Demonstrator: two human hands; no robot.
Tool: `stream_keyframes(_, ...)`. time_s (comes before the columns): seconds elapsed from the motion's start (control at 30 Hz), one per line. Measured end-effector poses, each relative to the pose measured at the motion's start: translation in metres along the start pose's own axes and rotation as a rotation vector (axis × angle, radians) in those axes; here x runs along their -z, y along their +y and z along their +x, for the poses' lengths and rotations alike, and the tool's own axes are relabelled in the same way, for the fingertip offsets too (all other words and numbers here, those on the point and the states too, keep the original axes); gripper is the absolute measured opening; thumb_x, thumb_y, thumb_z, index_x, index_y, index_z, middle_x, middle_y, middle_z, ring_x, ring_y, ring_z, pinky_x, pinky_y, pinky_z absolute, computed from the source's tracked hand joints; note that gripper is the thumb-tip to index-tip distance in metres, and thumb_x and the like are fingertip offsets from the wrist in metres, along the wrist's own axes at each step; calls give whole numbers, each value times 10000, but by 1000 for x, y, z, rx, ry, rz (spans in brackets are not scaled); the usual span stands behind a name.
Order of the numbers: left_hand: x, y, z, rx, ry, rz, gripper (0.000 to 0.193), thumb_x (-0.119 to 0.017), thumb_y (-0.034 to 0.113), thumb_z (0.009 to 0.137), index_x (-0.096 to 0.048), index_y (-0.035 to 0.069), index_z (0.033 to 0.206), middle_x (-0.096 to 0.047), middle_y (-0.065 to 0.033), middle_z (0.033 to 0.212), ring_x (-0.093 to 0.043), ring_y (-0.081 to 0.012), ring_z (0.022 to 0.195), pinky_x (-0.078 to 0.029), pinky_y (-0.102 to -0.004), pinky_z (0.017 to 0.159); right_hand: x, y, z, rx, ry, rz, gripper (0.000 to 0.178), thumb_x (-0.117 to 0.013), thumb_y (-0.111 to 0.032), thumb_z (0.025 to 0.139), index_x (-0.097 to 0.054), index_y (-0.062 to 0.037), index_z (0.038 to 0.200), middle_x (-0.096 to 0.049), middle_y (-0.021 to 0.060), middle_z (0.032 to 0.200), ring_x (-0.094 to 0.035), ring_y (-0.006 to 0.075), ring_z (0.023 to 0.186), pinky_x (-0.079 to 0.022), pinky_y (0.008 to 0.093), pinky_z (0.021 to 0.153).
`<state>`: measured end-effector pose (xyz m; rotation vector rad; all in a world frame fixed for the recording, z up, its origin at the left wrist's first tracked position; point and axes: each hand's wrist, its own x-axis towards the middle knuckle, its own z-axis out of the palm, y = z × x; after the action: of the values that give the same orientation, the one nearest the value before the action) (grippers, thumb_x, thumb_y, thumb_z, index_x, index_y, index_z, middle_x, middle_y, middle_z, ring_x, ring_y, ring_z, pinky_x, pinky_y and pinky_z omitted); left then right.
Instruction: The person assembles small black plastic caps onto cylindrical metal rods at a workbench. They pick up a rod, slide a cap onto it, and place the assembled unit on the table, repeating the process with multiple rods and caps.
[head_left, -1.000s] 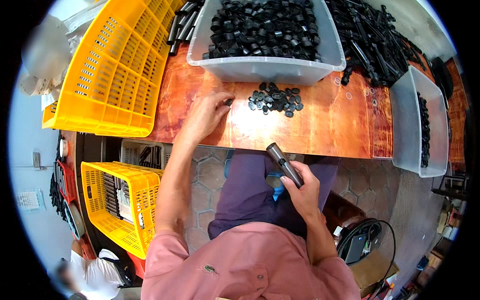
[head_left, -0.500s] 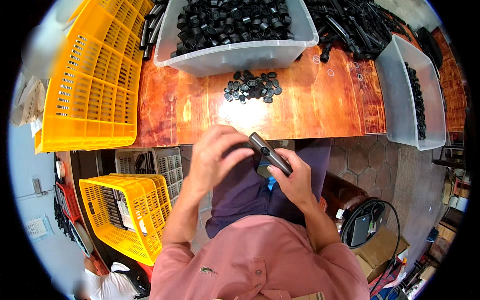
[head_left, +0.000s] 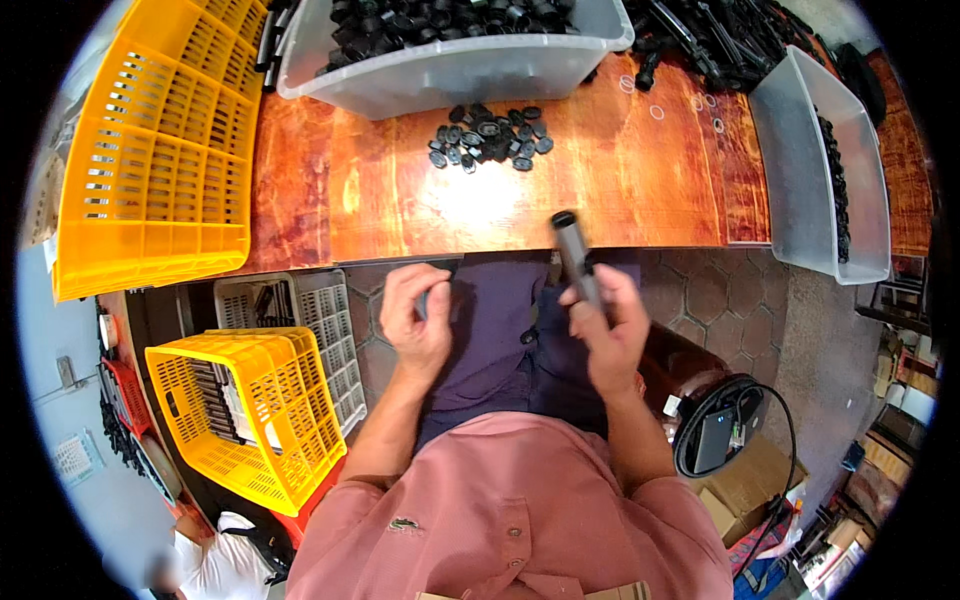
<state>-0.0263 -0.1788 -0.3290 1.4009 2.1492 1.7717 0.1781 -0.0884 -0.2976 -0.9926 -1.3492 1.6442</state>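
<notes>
My right hand (head_left: 612,320) is closed round a dark grey tube (head_left: 572,245), which is slightly blurred. The tube stands tilted over my lap, its black-rimmed end pointing up toward the table edge. My left hand (head_left: 415,315) hovers over my lap to the left, apart from the tube. Its fingers are loosely curled with a gap to the thumb, and nothing shows in them. On the table (head_left: 370,200) beyond my hands lies a loose pile of small black oval pieces (head_left: 490,138).
A clear plastic bin (head_left: 450,80) of black ring-like parts stands behind the pile. Another bin (head_left: 815,170) sits at the right, near black tubes (head_left: 700,45). A yellow crate (head_left: 160,160) stands at left; a lower yellow crate (head_left: 250,420) holds dark tubes. A person (head_left: 215,555) is at lower left.
My left hand has drawn back from the tube's end and moved lower. My right hand has turned the tube more upright and shifted it to the right. The view has shifted slightly.
</notes>
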Motion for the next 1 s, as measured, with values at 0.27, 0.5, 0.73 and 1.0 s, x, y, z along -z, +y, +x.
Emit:
stream_keyframes(0.27,14,1,-15,-87,-371,-22,132,-739,-24,792,-690,6,911,-697,-129,858,-675,-276,793,-535,-345,713,34,1,9,6,207,25,354,-641,-97,946,-520,29,1254,-660,49,941,-517,43,637,-418,190,543)
stream_keyframes(0.5,-10,11,-10,-48,-490,-61,170,-728,-10,818,-693,-6,984,-688,-143,929,-670,-287,857,-533,-357,759,25,-1,0,-21,155,6,379,-679,-57,918,-523,39,1250,-646,39,939,-560,50,726,-457,194,623)
stream_keyframes(0.73,20,33,48,-132,-232,19,199,-712,-88,805,-692,-3,984,-693,-128,903,-681,-234,828,-536,-305,739,20,-4,-10,7,120,-214,363,-699,-17,866,-576,28,1205,-649,50,963,-604,89,854,-488,238,779)
stream_keyframes(1.0,-14,-14,110,-77,-308,153,241,-780,108,798,-692,25,1007,-657,-110,862,-659,-224,723,-525,-340,649,4,1,-11,84,8,-329,345,-742,-33,833,-623,18,1152,-661,51,881,-599,94,770,-493,244,698)
